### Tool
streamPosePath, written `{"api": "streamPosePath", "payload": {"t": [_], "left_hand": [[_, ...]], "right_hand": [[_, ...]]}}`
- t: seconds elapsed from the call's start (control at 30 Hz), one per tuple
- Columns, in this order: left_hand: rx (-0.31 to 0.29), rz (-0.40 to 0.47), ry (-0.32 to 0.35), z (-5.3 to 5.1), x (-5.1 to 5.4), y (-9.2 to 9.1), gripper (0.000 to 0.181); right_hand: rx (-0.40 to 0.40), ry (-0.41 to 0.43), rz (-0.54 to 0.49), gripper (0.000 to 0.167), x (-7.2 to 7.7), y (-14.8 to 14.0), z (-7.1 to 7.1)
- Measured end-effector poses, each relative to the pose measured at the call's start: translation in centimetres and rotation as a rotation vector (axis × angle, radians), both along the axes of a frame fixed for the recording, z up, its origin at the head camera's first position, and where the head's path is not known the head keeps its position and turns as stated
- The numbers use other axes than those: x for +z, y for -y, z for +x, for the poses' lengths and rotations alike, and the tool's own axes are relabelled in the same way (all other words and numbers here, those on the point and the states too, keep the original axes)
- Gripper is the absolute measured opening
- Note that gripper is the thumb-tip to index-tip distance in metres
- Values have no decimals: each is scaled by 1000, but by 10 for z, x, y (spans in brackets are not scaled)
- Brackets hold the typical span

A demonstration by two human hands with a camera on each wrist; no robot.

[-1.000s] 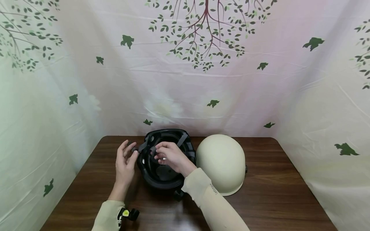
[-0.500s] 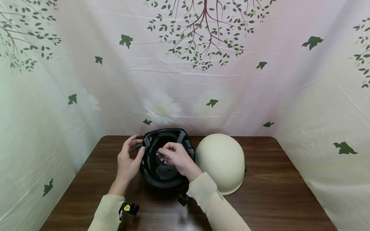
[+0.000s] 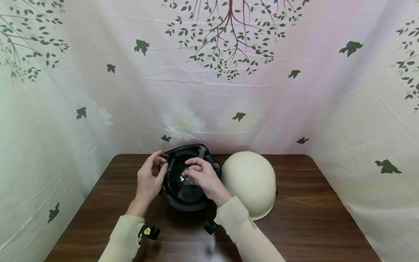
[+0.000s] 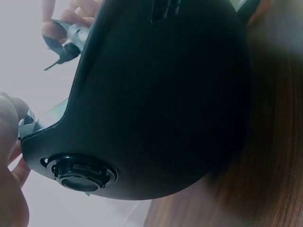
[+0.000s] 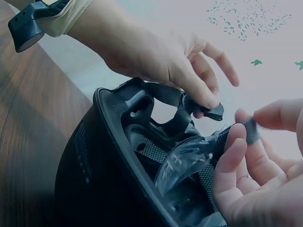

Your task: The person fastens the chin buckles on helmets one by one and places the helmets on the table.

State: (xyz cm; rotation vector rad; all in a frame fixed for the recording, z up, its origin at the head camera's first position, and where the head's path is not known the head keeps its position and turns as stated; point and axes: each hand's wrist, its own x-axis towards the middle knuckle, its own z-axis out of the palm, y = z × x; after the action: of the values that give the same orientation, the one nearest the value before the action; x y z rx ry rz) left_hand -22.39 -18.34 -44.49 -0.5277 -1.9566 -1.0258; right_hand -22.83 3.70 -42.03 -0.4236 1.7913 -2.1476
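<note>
Left hand point(image 3: 148, 180): thumb brought against the fingers, a black buckle point(image 5: 215, 112) pinched between them at the left rim; the other fingers extended and spread apart. Right hand point(image 3: 204, 178): thumb and forefinger clamped on the end of a dark webbing strap point(image 5: 253, 131); held over the helmet's hollow. A dark pad point(image 5: 182, 163) in clear, crinkled film is seen at the strap, beside the right fingers.

Black helmet point(image 3: 188, 208): laid hollow side up on the left half of the table, between the two hands; the buckle is joined to its edge by webbing. A round fitting point(image 4: 80, 176) is borne on its outer side, and slotted vents point(image 4: 165, 8) are cut in the shell.

Cream helmet point(image 3: 248, 182): set dome up, immediately right of the black one; whether the two touch cannot be told. A small dark knob point(image 3: 276, 190) is shown on its right side.

Cuffs: pale sleeves point(image 3: 126, 233) are worn on both arms, with a small black camera point(image 3: 154, 233) strapped at the left wrist and another point(image 3: 210, 227) at the right.

Table point(image 3: 311, 222): dark wood grain, backed on the far side by pale cloth point(image 3: 203, 94) printed with branches, leaves and green birds.
</note>
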Motion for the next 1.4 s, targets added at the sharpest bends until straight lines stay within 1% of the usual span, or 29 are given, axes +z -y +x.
{"api": "streamPosePath", "payload": {"t": [0.07, 0.17, 0.23, 0.43, 0.57, 0.7, 0.83, 0.97, 1.07, 1.23, 1.4], "left_hand": [[7, -11, -13, -1, -1, -1, 53], [19, -31, -8, -2, -2, -2, 55], [20, -36, 5, -3, -3, -1, 56], [20, -42, 43, -4, -3, -2, 60], [8, -55, 41, -3, 0, -4, 62], [-4, -59, 37, -2, 2, -6, 55], [-15, -74, 44, -1, 4, -7, 43], [-20, -106, 20, 0, 4, -7, 35], [-25, -119, 11, 2, 5, -9, 32], [-55, -139, 45, 4, 6, -14, 30], [-59, -184, 64, 6, 5, -16, 33]], "right_hand": [[-2, 1, 3, 41, 0, -1, 0], [-5, 9, -2, 49, 0, -2, -1], [-10, 12, -4, 50, -1, -3, -1], [-20, 23, 22, 50, -1, -7, -2], [-10, 18, 39, 46, 0, -9, -2], [-5, 4, 50, 39, -1, -9, -2], [-14, -6, 59, 37, -1, -10, -1], [-23, -8, 59, 35, 0, -12, -1], [-22, -13, 53, 36, 0, -13, -2], [-26, -49, 46, 40, -1, -12, -2], [-43, -68, 33, 38, 0, -12, -1]]}}
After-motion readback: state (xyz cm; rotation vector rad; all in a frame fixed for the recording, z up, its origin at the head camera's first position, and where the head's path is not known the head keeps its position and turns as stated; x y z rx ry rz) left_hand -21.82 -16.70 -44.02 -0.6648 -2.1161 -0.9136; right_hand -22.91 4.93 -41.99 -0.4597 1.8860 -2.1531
